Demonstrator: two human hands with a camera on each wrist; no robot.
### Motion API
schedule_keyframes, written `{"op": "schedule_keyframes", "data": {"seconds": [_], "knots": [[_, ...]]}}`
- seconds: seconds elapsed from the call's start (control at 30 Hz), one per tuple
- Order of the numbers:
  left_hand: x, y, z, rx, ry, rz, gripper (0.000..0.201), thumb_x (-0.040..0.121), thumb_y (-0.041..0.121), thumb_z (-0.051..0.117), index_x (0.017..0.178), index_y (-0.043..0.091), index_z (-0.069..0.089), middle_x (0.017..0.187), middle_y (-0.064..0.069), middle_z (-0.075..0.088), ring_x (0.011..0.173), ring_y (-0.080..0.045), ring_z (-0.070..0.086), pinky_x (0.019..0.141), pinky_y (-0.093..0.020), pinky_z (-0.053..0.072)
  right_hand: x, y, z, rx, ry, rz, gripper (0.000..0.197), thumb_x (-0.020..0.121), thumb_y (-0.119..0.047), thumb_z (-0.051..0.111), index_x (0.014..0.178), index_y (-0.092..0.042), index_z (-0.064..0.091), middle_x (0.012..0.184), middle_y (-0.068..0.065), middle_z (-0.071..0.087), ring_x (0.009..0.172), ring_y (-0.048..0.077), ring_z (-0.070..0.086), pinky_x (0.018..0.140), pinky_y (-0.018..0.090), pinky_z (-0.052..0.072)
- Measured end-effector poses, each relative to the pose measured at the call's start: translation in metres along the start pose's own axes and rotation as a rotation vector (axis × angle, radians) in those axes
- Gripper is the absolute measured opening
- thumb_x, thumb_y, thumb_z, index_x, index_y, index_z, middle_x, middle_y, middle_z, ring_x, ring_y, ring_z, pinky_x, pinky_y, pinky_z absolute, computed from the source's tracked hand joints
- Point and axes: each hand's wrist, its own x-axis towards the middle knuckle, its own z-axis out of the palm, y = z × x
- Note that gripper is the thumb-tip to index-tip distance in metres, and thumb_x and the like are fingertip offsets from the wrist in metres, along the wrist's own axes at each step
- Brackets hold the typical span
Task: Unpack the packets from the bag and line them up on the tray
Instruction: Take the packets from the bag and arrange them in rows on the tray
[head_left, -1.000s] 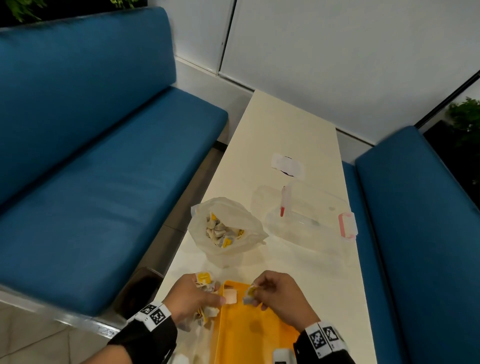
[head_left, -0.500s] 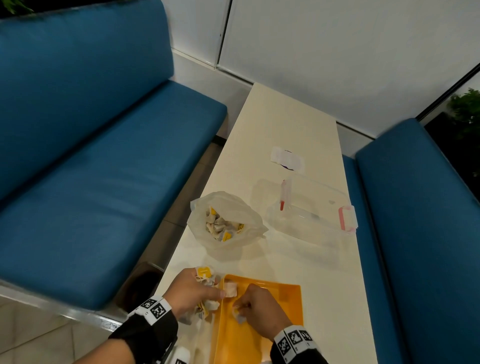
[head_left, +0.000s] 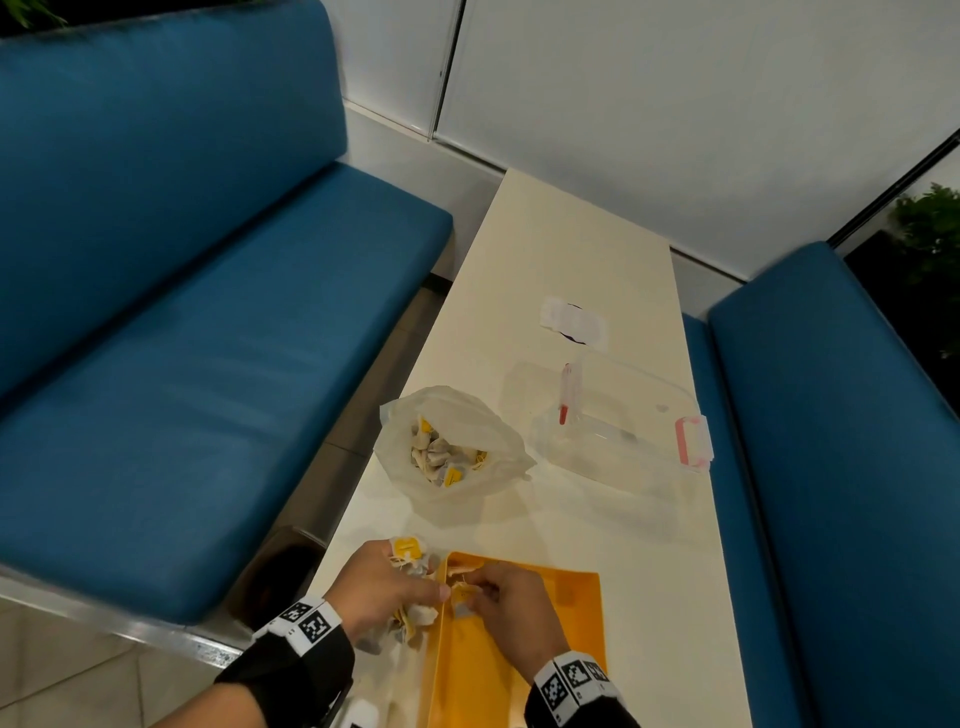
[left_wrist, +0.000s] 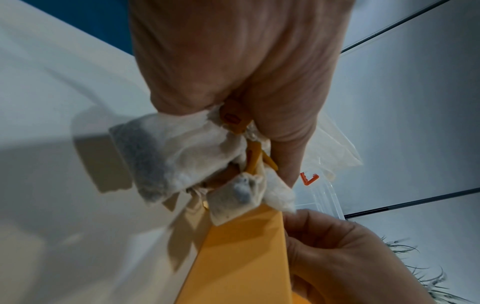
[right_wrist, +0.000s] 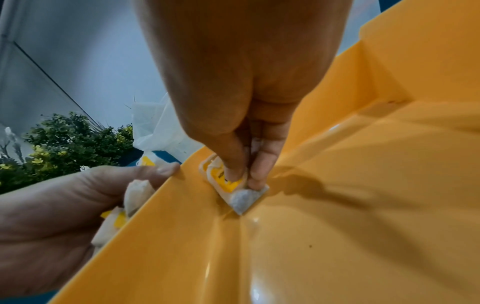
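An orange tray (head_left: 566, 618) lies at the near end of the table. My left hand (head_left: 387, 592) grips a bunch of white tea-bag packets (left_wrist: 182, 154) with yellow tags just outside the tray's left rim (right_wrist: 166, 205). My right hand (head_left: 511, 605) pinches one packet (right_wrist: 233, 191) between thumb and fingers, against the tray floor in its far left corner. The clear plastic bag (head_left: 452, 447) stands open further up the table, with several packets inside.
A clear plastic box (head_left: 623, 421) with pink clips lies right of the bag. A white label (head_left: 571, 319) sits further along the table. Blue benches (head_left: 182, 364) run along both sides. A white object (head_left: 363, 714) shows at the bottom edge.
My right hand has carried its single packet from above the tray's far edge down into the far left corner. The left hand keeps its bunch beside the rim.
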Motion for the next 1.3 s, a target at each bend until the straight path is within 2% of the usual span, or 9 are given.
{"op": "schedule_keyframes", "data": {"seconds": [0.1,0.23,0.4,0.6,0.77,0.97,1.17,1.23,1.3], "knots": [[-0.001,0.001,0.001,-0.021,-0.007,-0.007,0.028,0.068,-0.005,0.089,0.092,-0.003,0.076,0.087,-0.014,0.079,0.079,-0.026,0.078,0.068,-0.031,0.060,0.001,-0.007,0.001,-0.004,0.041,0.012,0.020,0.089,-0.011,0.064,0.103,-0.023,0.074,0.082,-0.021,0.064,0.078,-0.004,0.062,0.072,0.005,0.046],[-0.001,0.002,0.001,-0.014,-0.004,-0.014,0.028,0.068,-0.003,0.090,0.092,-0.001,0.076,0.086,-0.013,0.079,0.079,-0.025,0.078,0.069,-0.030,0.060,0.005,-0.015,0.005,-0.038,0.069,0.060,0.009,0.089,-0.014,0.064,0.093,-0.021,0.067,0.089,-0.007,0.072,0.082,0.007,0.067,0.074,0.021,0.055],[-0.002,0.002,0.001,-0.035,0.007,-0.029,0.026,0.069,-0.006,0.088,0.091,-0.002,0.075,0.084,-0.013,0.079,0.075,-0.022,0.078,0.061,-0.025,0.057,0.007,-0.023,0.009,-0.051,0.092,0.101,0.005,0.090,-0.015,0.062,0.087,-0.019,0.062,0.080,-0.003,0.067,0.076,0.014,0.064,0.068,0.027,0.054],[0.001,-0.003,-0.001,-0.024,0.022,-0.034,0.029,0.066,-0.002,0.091,0.090,-0.002,0.075,0.085,-0.015,0.079,0.078,-0.027,0.077,0.070,-0.034,0.059,0.007,-0.034,0.008,-0.111,0.111,0.156,0.009,0.090,-0.020,0.056,0.084,-0.015,0.052,0.082,0.004,0.067,0.069,0.020,0.060,0.056,0.028,0.044],[0.002,-0.004,-0.003,0.016,0.023,-0.026,0.030,0.063,0.003,0.093,0.087,-0.001,0.076,0.084,-0.014,0.078,0.080,-0.029,0.077,0.082,-0.042,0.062,0.011,-0.042,0.010,-0.229,0.111,0.198,0.020,0.094,-0.033,0.051,0.083,-0.016,0.053,0.093,0.007,0.071,0.074,0.023,0.059,0.062,0.032,0.046],[0.002,-0.005,-0.004,0.032,0.016,-0.022,0.031,0.061,0.003,0.094,0.086,-0.001,0.076,0.085,-0.015,0.079,0.081,-0.029,0.077,0.083,-0.043,0.061,0.010,-0.041,0.012,-0.149,0.055,0.270,0.036,0.084,-0.038,0.045,0.058,-0.014,0.054,0.066,0.011,0.069,0.059,0.027,0.070,0.057,0.040,0.060],[-0.002,0.000,-0.004,0.049,-0.010,0.035,0.026,0.062,0.006,0.095,0.078,0.000,0.075,0.078,-0.012,0.077,0.071,-0.022,0.073,0.072,-0.037,0.060,-0.006,-0.054,-0.009,-0.021,0.059,0.253,0.039,0.089,-0.032,0.056,0.055,-0.015,0.047,0.043,0.001,0.050,0.044,0.019,0.066,0.035,0.021,0.036],[-0.002,0.000,-0.005,0.035,0.001,0.033,0.044,0.057,0.012,0.098,0.082,-0.009,0.069,0.076,-0.012,0.074,0.068,-0.023,0.070,0.065,-0.034,0.058,-0.008,-0.058,-0.017,-0.005,0.116,0.142,0.029,0.089,-0.036,0.061,0.065,-0.020,0.055,0.055,-0.002,0.059,0.053,0.013,0.066,0.044,0.023,0.046],[-0.002,0.000,-0.006,0.053,0.008,0.041,0.057,0.050,0.021,0.100,0.084,-0.010,0.068,0.074,-0.012,0.071,0.066,-0.022,0.068,0.062,-0.032,0.056,-0.007,-0.065,-0.025,0.077,0.122,0.034,0.009,0.086,-0.037,0.068,0.085,-0.029,0.066,0.078,-0.008,0.066,0.069,0.005,0.062,0.064,0.019,0.051]]}}
